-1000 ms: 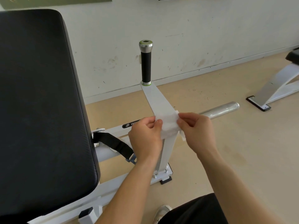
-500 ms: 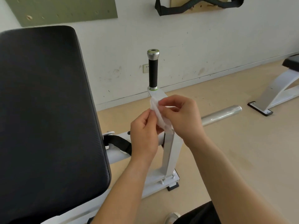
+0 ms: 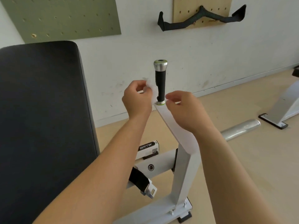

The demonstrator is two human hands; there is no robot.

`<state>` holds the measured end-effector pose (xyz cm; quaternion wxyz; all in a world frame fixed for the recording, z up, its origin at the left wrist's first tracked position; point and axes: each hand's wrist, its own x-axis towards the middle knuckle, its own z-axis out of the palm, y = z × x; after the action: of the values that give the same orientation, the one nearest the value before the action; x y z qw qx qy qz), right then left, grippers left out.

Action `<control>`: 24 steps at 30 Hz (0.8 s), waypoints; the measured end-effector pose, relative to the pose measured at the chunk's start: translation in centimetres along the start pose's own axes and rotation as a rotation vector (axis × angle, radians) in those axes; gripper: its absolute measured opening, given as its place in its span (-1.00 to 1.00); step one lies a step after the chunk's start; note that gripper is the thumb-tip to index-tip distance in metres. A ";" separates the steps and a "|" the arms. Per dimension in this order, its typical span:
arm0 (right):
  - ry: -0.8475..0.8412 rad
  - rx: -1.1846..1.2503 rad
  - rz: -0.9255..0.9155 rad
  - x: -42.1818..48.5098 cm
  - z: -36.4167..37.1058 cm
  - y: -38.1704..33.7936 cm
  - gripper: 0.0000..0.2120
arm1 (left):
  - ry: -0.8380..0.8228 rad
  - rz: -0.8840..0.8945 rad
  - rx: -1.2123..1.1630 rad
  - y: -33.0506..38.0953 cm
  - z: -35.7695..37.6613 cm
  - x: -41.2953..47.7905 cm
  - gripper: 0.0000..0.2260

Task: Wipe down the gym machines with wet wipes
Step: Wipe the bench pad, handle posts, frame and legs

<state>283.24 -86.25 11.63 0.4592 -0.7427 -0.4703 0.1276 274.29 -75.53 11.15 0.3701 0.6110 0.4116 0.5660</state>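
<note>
Beside the handle | left hand pinches wipe | right hand fingers half-curled

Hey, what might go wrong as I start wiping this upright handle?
The wet wipe is bunched up in your left hand, so it may touch only one side of the black grip and miss the far side. Your right hand sits close by the grip's base, so it could get in the wipe's way.
</note>
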 end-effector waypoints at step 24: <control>-0.075 -0.064 0.065 2.3 0.1 3.9 -0.81 | -0.149 0.111 0.216 -5.6 2.5 2.1 -0.91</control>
<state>286.67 -84.81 8.99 0.4128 -0.7665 -0.4669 0.1550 276.33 -71.43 6.58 0.2997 0.7093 0.4072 0.4912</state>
